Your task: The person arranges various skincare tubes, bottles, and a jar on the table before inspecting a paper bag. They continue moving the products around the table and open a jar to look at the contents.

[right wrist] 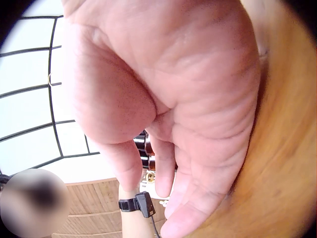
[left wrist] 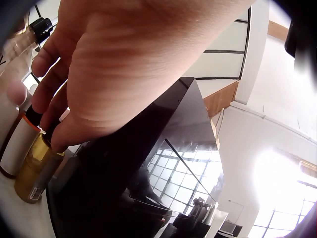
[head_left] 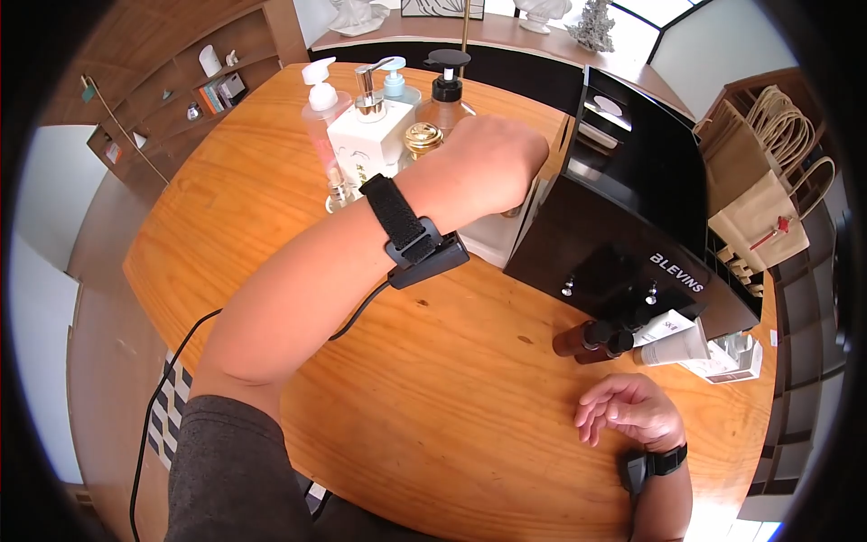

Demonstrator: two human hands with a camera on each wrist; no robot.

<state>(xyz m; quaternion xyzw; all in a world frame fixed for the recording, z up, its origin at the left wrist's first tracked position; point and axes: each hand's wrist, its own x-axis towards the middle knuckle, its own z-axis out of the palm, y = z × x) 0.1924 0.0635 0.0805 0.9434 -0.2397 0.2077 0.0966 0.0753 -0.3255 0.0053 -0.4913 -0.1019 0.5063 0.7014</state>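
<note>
My left hand (head_left: 497,167) reaches in beside the black BLEVINS cabinet (head_left: 623,230), and its fingertips are hidden in the head view. The left wrist view shows thumb and fingers around the dark top of a gold bottle (left wrist: 30,171). Another bottle, white with a dark cap (left wrist: 33,117) and an orange ring, stands right behind it. My right hand (head_left: 637,411) hovers over the near right of the wooden table with loosely bent fingers, holding nothing. Two dark brown bottles (head_left: 576,340) with black caps stand in front of the cabinet, just beyond that hand.
Several pump bottles (head_left: 323,122) and a white box (head_left: 370,135) crowd the table's far left side. White tubes (head_left: 673,346) and a clear box (head_left: 736,359) lie at the cabinet's front right. Brown paper bags (head_left: 754,181) stand behind it. Cables trail from both wrist cameras.
</note>
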